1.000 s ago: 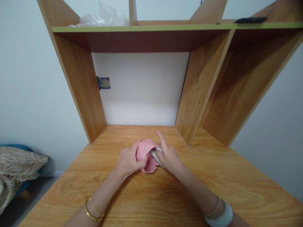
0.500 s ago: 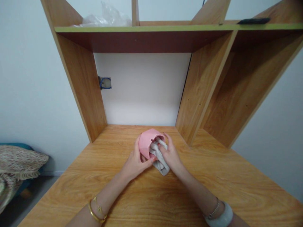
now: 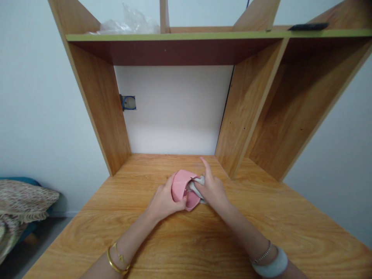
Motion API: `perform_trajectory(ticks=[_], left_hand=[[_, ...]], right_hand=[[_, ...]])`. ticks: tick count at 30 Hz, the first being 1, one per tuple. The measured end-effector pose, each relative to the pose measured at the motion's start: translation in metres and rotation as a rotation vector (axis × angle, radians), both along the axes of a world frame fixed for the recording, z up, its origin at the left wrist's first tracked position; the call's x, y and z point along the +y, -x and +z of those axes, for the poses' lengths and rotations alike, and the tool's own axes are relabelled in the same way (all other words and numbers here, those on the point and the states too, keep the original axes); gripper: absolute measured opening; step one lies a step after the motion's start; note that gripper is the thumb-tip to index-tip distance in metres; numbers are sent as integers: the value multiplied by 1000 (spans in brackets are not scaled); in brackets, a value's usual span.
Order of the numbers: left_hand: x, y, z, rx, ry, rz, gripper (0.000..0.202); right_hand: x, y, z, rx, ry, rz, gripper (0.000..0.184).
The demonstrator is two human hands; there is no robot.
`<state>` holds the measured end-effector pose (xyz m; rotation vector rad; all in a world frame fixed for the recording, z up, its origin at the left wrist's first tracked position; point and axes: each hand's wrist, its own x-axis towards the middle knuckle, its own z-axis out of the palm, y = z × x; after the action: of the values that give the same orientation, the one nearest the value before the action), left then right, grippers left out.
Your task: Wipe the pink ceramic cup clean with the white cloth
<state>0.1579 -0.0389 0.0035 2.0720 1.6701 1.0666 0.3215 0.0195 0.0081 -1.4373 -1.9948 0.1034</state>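
Observation:
A pink faceted pot is tipped on its side above the wooden desk, its mouth turned to the right and toward me. My left hand wraps round its left side, the thumb at the lower rim. My right hand pinches a pale grey cloth against the rim, with the index finger stretched out away from the pot. Part of the cloth goes inside the mouth and part hangs behind my right hand. What lies deeper in the pot is hidden.
The wooden desk spreads beneath my hands. Upright panels and a shelf with a clear plastic bag and a dark flat object stand behind. An open wall socket box shows wires. A fringed blanket lies at left.
The pot has turned and come slightly lower, its mouth facing more to the right. My right hand has moved right and down along the rim with the cloth, its index finger now extended.

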Motion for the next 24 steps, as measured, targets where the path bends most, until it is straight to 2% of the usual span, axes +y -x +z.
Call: perform_trajectory(ticks=[3,5,8,11,13,17,24], left_hand=[[8,4,-4,-106,14,63,60],[15,9,-7,-211,19,134,51],[25,18,-13,-434,78,228,40],[30,24,-14,-669,137,229,32],[31,25,-13,-774,124,204,27],[31,23,-10,-900,81,154,28],[26,20,-5,-958,11,127,30]], right_hand=[[1,-1,2,76,6,83,68],[4,-4,1,133,40,81,65],[15,-13,-2,132,99,-43,53],[26,-22,-8,50,182,-161,41],[31,-26,-11,-4,254,-173,36],[33,-26,-15,3,387,-50,28],[14,-6,-14,136,537,318,17]])
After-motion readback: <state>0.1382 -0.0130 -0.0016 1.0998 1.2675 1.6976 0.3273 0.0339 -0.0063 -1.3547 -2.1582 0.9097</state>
